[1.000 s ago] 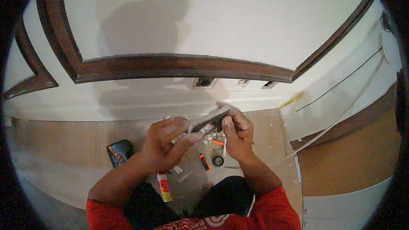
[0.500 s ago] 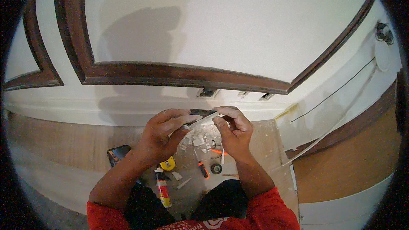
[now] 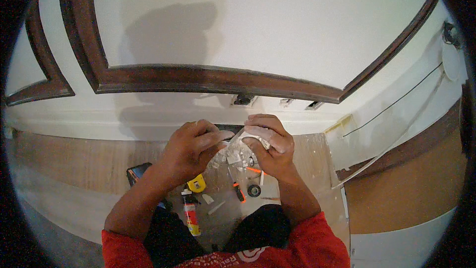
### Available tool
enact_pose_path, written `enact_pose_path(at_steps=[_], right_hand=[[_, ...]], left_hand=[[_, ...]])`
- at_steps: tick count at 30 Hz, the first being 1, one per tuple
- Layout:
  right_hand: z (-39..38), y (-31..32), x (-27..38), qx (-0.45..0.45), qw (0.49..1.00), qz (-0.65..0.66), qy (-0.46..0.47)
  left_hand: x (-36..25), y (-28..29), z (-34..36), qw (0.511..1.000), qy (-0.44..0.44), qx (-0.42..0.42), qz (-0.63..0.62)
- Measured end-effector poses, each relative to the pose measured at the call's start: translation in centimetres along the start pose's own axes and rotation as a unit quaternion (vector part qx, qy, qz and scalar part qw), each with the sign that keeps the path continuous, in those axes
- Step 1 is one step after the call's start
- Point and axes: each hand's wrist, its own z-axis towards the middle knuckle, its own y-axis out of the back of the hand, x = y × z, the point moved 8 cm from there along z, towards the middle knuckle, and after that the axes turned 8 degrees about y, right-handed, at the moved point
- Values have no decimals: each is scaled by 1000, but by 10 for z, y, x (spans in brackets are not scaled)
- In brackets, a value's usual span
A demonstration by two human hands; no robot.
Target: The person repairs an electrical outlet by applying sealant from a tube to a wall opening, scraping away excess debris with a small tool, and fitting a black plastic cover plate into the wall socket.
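In front of the wall my left hand (image 3: 194, 150) is closed, its fingers and thumb pressed on a dark flat piece (image 3: 228, 130). A narrow pale strip (image 3: 235, 138) runs slantwise along that piece, between the two hands. My right hand (image 3: 271, 141) is closed round a white, crumbly-looking piece (image 3: 258, 136) that touches the strip. White dust coats the fingers of both hands. What kind of things these are, and whether they are joined, I cannot tell; fingers cover much of them.
Below lie white rubble (image 3: 232, 157), an orange-and-black screwdriver (image 3: 239, 192), a black tape roll (image 3: 254, 190), a yellow tape measure (image 3: 197, 183) and a red-and-yellow bottle (image 3: 191, 218). The wall ahead has brown moulding (image 3: 198, 78) and an opened socket hole (image 3: 243, 100).
My right hand has turned and wrapped further round the white piece. The pale strip now stands steeper, and less of the dark piece shows. My view has shifted slightly.
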Motion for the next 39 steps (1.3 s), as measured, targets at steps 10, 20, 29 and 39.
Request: enact_pose_path(at_steps=[10,20,29,39], right_hand=[[-7,-25,10,80,994,-46,61],[-30,-76,-16,194,979,-53,-13],[-41,-83,-27,219,973,-18,-64],[-48,-86,-31,180,976,53,-106]], left_hand=[[-3,-4,-1,985,31,68,157],[47,-34,-26,935,153,194,255],[33,-32,-26,947,109,190,235],[36,-24,-24,950,118,158,242]])
